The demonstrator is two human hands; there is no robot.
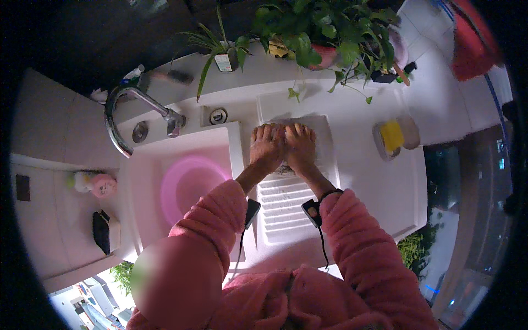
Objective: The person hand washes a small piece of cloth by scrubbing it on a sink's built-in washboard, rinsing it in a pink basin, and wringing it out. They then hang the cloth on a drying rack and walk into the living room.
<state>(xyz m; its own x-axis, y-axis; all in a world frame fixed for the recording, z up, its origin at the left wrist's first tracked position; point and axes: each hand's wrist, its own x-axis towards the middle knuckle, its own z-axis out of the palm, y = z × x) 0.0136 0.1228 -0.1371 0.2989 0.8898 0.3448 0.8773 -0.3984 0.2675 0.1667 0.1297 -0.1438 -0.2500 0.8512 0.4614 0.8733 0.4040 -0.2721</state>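
Note:
My left hand (266, 146) and my right hand (302, 144) lie side by side, palms down, on the upper part of a white ribbed washboard (286, 206) moulded into the sink counter. Under and between them is what looks like a small wet grey cloth (284, 169). Most of it is hidden by the hands, with a dark, soapy-looking edge showing below the wrists. Both sets of fingers bend over it, pressing it against the board. To the left, a pink plastic basin (167, 194) sits in the sink bowl (142, 206).
A chrome gooseneck faucet (111, 119) arches over the sink's left side. A yellow sponge (392, 136) rests in a soap dish (379, 142) at right. Potted plants (317, 33) trail leaves over the back ledge. A brush (179, 77) lies there too. Bottles (103, 185) stand far left.

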